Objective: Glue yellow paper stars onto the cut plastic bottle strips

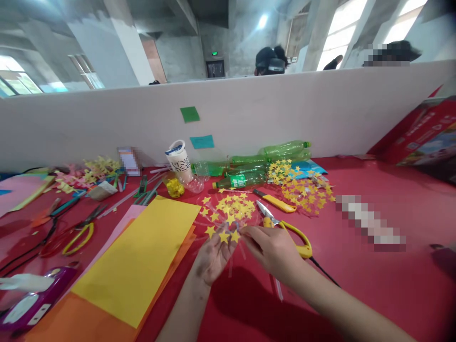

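My left hand (213, 259) is turned palm up, its fingers curled round a clear plastic piece that carries yellow stars (223, 237). Against the rightmost star (235, 236) my right hand (274, 249) pinches thumb and finger together; the fingertips partly cover the contact. Just beyond both hands lies a cluster of yellow stars (237, 205) on clear strips. Yellow-handled scissors (268, 212) lie beside my right hand, blades pointing away. Under that hand a yellow tool is mostly hidden, with a clear stick (278, 289) showing below the wrist. A yellow utility knife (280, 203) lies farther back.
Yellow paper (142, 256) tops orange sheets on the left. Green bottles (249, 173), a white cup (178, 159) and another star bunch (306, 192) line the back, before a white partition (142, 114). More scissors (80, 235) and a purple power strip (35, 297) are far left.
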### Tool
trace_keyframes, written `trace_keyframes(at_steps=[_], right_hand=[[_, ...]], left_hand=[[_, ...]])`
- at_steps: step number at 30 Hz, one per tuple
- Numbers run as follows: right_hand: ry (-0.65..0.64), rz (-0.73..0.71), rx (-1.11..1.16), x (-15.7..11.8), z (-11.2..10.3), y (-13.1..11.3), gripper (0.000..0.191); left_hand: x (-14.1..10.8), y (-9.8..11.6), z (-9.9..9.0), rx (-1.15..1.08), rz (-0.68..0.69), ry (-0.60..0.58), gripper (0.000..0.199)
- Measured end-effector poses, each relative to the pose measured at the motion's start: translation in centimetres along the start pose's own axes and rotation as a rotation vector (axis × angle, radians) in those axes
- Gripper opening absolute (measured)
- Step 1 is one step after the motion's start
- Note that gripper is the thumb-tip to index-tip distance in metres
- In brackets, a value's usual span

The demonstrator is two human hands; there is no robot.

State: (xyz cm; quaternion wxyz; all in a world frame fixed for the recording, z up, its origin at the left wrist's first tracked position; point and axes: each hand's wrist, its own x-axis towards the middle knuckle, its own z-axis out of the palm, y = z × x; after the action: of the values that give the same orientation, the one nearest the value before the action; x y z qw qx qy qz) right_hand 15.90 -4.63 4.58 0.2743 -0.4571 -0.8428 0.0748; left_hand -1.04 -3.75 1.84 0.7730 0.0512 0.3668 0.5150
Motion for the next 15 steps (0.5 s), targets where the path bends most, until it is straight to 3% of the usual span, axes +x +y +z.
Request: trace_keyframes(at_steps=[5, 15], right_hand=[[-0.021, -0.068, 0.000, -0.32, 0.30, 0.39, 0.026], [0.045, -0.168, -0.055, -0.45, 0.91, 1.05, 0.019]], left_hand=[[0.85, -0.31, -1.17, -0.030, -0.021, -0.022, 0.044], [0.90, -0.60, -0.97, -0.026, -0.031, -0.073, 0.031]])
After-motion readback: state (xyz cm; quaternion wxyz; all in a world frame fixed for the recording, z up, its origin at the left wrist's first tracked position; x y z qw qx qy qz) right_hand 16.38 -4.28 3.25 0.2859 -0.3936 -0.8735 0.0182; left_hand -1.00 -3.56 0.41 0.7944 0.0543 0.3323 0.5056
